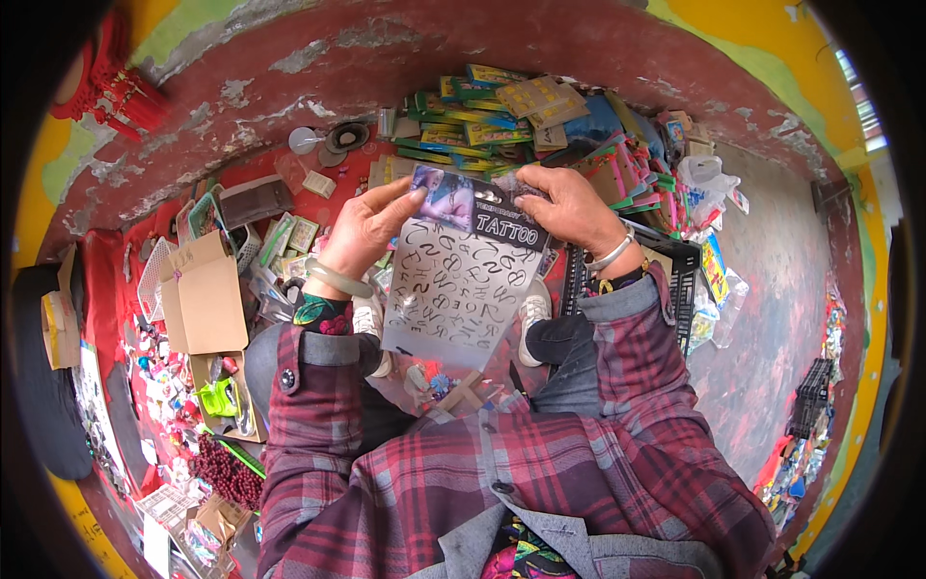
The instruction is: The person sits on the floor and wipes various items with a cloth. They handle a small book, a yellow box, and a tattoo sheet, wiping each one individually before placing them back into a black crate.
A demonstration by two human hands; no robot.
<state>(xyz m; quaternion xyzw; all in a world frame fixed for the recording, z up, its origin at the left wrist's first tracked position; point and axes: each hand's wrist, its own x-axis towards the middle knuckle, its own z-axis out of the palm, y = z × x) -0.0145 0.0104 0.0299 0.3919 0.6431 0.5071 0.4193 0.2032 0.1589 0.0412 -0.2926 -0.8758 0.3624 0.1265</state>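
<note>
- Sheet pack [449, 299], one: held up between both hands, over the gap between the shoes; pale sheet with black curling figures, hanging slightly tilted below a dark header card [506, 224].
- Left hand [374, 224]: thumb and fingers pinching the pack's upper left corner.
- Right hand [572, 207]: grasping the upper right end of the header card; some fingertips hidden.
- Progress, as judged: pack is picked up and spread flat to view; header card is in place, no tear visible. Whether it is sealed cannot be told. Setting it down remains undone.
- Beyond the hands: heap of flat green-and-yellow boxes [468, 125], stacked loosely and slanting.
- Right of the right hand: white plastic bag [707, 176]; black crate [691, 289], partly hidden by the right forearm.
- Left of the left hand: open cardboard box [204, 299], flap raised; white basket [154, 280] just behind it.
- Nearer the body, left of the left forearm: dark red beads [227, 471], bunched.
- Below the hands: small colourful pieces [439, 381] on the floor.
- In the way: the pack itself screens the ground under the hands; crowded goods leave little bare space on the left.
</note>
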